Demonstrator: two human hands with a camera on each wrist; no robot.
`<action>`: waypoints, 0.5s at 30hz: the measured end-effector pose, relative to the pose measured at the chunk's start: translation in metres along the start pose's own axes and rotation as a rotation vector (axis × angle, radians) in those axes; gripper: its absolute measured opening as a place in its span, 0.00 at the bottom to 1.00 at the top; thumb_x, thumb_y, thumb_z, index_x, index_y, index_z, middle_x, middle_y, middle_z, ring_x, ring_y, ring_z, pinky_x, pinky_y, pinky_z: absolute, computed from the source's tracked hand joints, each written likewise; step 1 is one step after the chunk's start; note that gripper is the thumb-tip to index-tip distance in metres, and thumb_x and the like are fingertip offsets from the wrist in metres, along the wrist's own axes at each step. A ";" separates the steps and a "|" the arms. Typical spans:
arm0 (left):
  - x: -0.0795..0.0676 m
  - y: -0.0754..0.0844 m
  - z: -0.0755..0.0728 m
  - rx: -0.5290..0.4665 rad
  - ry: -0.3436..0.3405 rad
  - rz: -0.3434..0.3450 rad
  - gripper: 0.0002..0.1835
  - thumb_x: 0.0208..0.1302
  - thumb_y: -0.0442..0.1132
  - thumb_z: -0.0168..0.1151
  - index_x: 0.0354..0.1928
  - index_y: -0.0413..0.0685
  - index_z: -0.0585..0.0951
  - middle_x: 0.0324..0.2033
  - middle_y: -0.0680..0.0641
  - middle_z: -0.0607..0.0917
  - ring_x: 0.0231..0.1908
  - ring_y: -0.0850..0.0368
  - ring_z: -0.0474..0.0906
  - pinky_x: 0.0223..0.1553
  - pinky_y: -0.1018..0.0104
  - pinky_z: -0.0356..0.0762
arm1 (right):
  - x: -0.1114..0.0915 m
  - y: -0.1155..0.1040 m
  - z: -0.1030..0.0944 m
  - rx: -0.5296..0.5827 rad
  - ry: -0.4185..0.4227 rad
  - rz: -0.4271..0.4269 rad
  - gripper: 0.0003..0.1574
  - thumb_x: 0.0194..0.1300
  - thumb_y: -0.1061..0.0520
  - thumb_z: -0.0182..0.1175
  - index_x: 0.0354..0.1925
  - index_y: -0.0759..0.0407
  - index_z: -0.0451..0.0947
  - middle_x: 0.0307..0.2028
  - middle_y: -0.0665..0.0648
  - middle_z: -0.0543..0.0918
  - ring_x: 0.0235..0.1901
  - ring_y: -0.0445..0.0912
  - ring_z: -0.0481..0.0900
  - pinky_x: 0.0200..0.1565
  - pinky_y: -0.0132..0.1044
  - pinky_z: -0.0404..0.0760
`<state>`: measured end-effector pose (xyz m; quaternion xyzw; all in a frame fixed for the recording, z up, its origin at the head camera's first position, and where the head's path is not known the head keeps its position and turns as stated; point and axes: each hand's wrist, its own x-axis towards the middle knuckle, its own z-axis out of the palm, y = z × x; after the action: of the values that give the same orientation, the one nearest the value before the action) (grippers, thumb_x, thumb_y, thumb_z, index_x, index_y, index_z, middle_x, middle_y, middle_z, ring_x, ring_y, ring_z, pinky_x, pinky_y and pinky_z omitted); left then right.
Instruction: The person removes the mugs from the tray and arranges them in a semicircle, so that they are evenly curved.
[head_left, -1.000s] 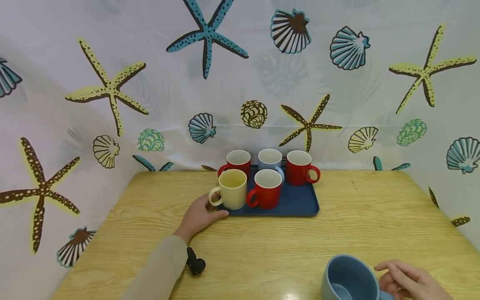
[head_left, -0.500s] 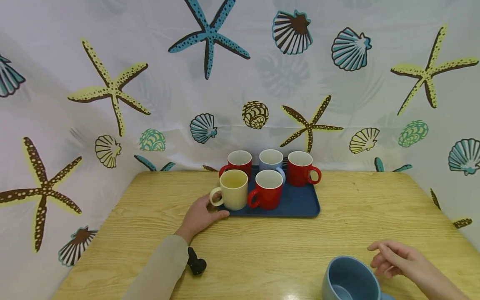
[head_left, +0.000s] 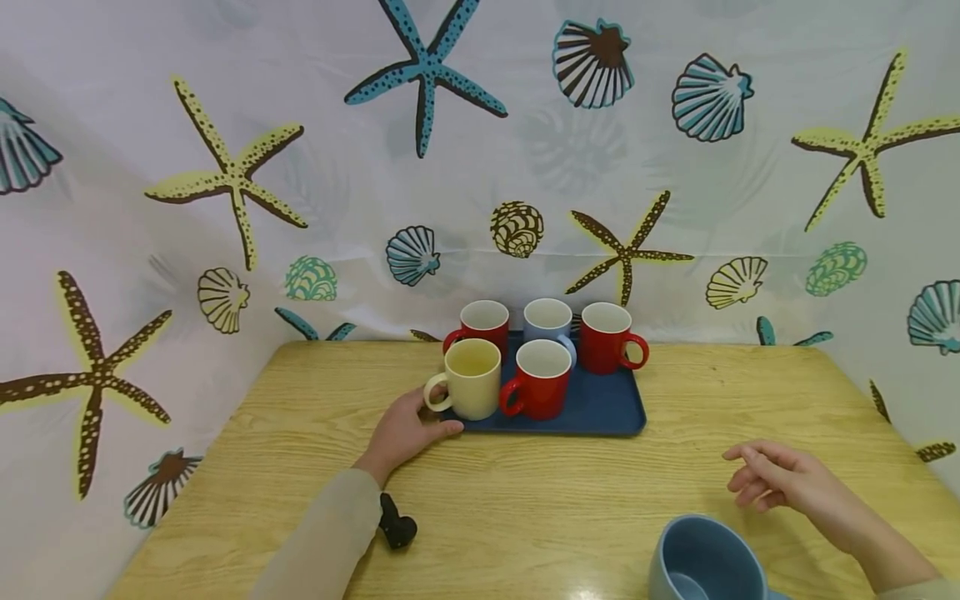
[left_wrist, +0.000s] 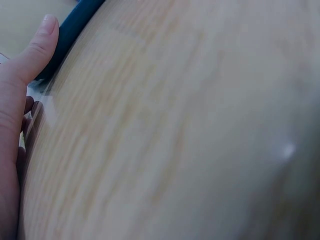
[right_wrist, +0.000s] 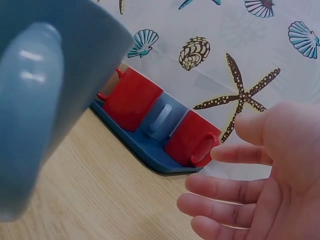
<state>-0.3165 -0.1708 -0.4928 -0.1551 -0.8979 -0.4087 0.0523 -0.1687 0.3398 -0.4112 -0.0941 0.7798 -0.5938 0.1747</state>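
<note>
At the left front corner of a dark blue tray point(head_left: 600, 408) is my left hand point(head_left: 405, 429), gripping the tray edge. Its thumb point(left_wrist: 42, 47) lies along the front rim; the cream mug point(head_left: 472, 379) and its handle partly hide the other fingers. The tray bears this mug, a red mug point(head_left: 542, 383) at front, and behind them a red mug point(head_left: 487, 321), a light blue mug point(head_left: 546, 321) and another red mug point(head_left: 602, 337). My right hand point(head_left: 780, 483) hovers above the table with loosely bent fingers, holding nothing. Nearer me stands a larger grey-blue mug point(head_left: 701, 558), apart from it.
A wooden table point(head_left: 570, 475) extends all around the tray. Behind it hangs a white cloth point(head_left: 465, 183) printed with starfish and shells, which also lines both sides. A small black device point(head_left: 397, 525) sits at my left wrist.
My right hand has moved away from the grey-blue mug's handle, forward toward the tray. The left hand keeps its place at the tray corner. The head view has shifted slightly.
</note>
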 end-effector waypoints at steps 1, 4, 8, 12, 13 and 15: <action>0.000 0.000 0.000 0.000 0.000 -0.003 0.36 0.44 0.62 0.70 0.58 0.63 0.75 0.54 0.57 0.76 0.56 0.56 0.70 0.57 0.53 0.65 | 0.001 0.000 0.000 -0.003 0.006 0.001 0.16 0.74 0.48 0.41 0.50 0.47 0.74 0.38 0.60 0.80 0.36 0.53 0.81 0.38 0.43 0.80; 0.000 0.001 0.001 -0.002 -0.003 -0.007 0.35 0.44 0.62 0.70 0.57 0.64 0.75 0.54 0.58 0.76 0.55 0.57 0.70 0.57 0.53 0.65 | 0.005 0.000 -0.002 -0.021 0.019 0.008 0.17 0.74 0.47 0.42 0.51 0.48 0.74 0.38 0.60 0.80 0.36 0.54 0.81 0.37 0.44 0.80; 0.000 0.002 0.000 -0.002 -0.001 -0.008 0.36 0.43 0.63 0.70 0.57 0.64 0.75 0.54 0.58 0.76 0.55 0.57 0.70 0.57 0.54 0.65 | 0.011 0.000 -0.004 -0.039 0.029 0.013 0.18 0.73 0.46 0.43 0.52 0.51 0.74 0.37 0.61 0.80 0.36 0.56 0.80 0.37 0.46 0.80; 0.000 0.001 -0.001 0.003 0.001 -0.002 0.37 0.42 0.65 0.69 0.57 0.64 0.75 0.54 0.58 0.76 0.55 0.57 0.70 0.57 0.54 0.65 | 0.020 -0.002 -0.005 -0.054 0.049 0.019 0.23 0.73 0.45 0.44 0.54 0.59 0.71 0.38 0.63 0.80 0.36 0.57 0.80 0.38 0.47 0.80; 0.000 0.001 -0.001 0.002 0.000 -0.002 0.37 0.42 0.65 0.68 0.57 0.64 0.75 0.54 0.58 0.76 0.55 0.57 0.70 0.57 0.54 0.65 | 0.023 -0.002 -0.005 -0.057 0.056 0.024 0.25 0.72 0.45 0.44 0.55 0.61 0.70 0.38 0.63 0.80 0.36 0.57 0.80 0.38 0.47 0.80; -0.001 0.001 -0.001 -0.001 0.000 0.003 0.37 0.42 0.64 0.69 0.57 0.63 0.75 0.54 0.57 0.76 0.55 0.57 0.70 0.57 0.54 0.65 | 0.028 -0.004 -0.004 -0.062 0.071 0.031 0.29 0.72 0.44 0.45 0.57 0.65 0.68 0.38 0.63 0.80 0.36 0.56 0.81 0.38 0.47 0.80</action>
<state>-0.3153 -0.1713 -0.4918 -0.1568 -0.8975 -0.4089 0.0528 -0.1966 0.3326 -0.4109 -0.0663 0.8048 -0.5695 0.1532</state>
